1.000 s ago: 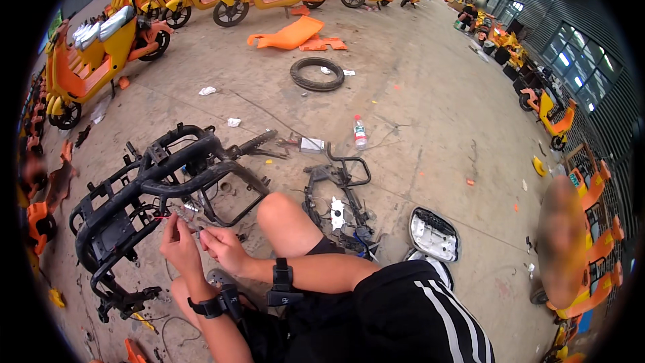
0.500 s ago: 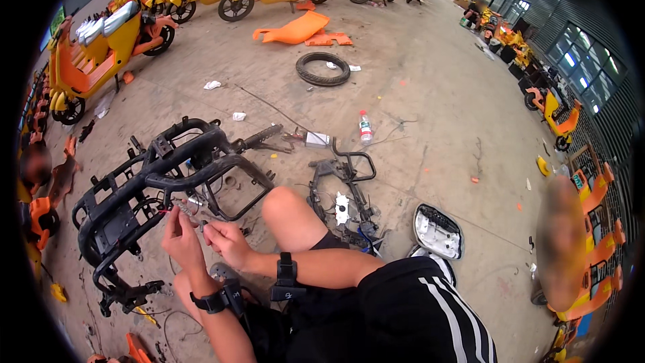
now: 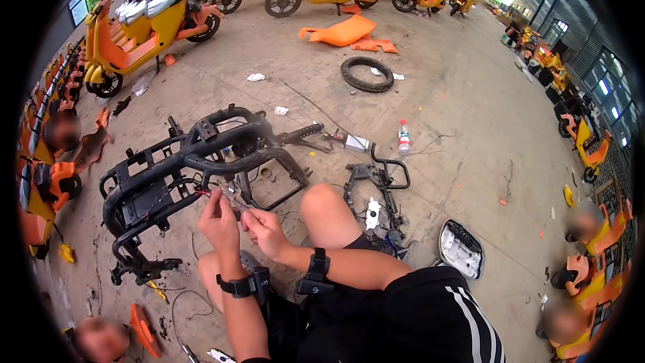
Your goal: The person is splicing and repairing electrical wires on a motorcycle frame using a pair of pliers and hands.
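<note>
My left hand (image 3: 222,225) is closed, thumb and fingertips pinched on a small pale, strip-like part (image 3: 222,190) beside red wiring at a black scooter frame (image 3: 190,156). The frame lies on the floor just beyond my hands. My right hand (image 3: 265,234) is closed just right of the left, gripping a small dark object (image 3: 237,214) that is too small to identify. My bare knee (image 3: 322,208) is bent to the right of the hands.
Yellow-orange scooters (image 3: 134,47) stand in rows around me. On the concrete floor (image 3: 457,94) lie a tyre (image 3: 367,85), orange panels (image 3: 338,33), a plastic bottle (image 3: 404,136), another black frame (image 3: 376,173) and an upturned seat (image 3: 461,249). A person (image 3: 512,32) sits far back at right.
The view has swung leftward, so the scene and both hands appear further right in the picture. My hands stay in much the same pinched positions beside the frame's wiring.
</note>
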